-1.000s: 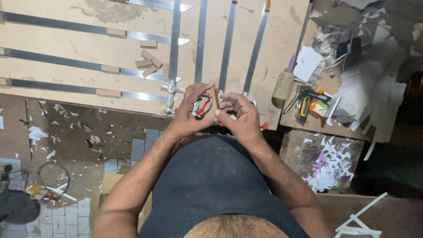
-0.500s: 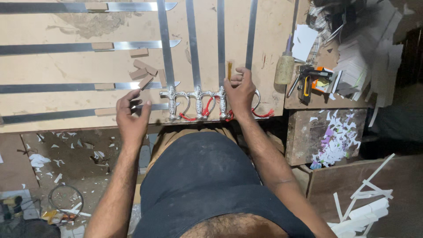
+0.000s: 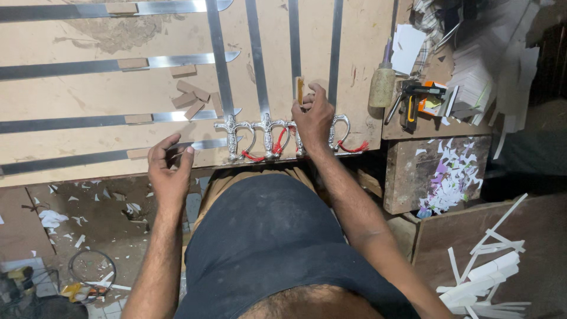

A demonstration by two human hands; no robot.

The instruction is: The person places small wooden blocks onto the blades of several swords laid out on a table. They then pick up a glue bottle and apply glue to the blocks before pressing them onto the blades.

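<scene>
While the person leans over the near edge of the desk (image 3: 88,94), the left hand (image 3: 170,171) rests there with fingers loosely curled and half open, its fingertips touching the tip of the nearest horizontal blade (image 3: 112,155); whether it pinches anything I cannot tell. Just beyond, the right hand (image 3: 313,118) is closed around a small wooden piece (image 3: 300,90), held upright over the third of four silver hilts (image 3: 282,137) lined along the desk's edge, red tassels (image 3: 354,146) trailing from them. Judging by this, the step in hand is fitting or pressing that piece against the blade just above its hilt. That calls for steady downward pressure with the blade kept from sliding. Farther off lie loose wooden blocks (image 3: 190,97), more long blades (image 3: 118,62), a glue bottle (image 3: 382,82) and a cutter (image 3: 410,106).
</scene>
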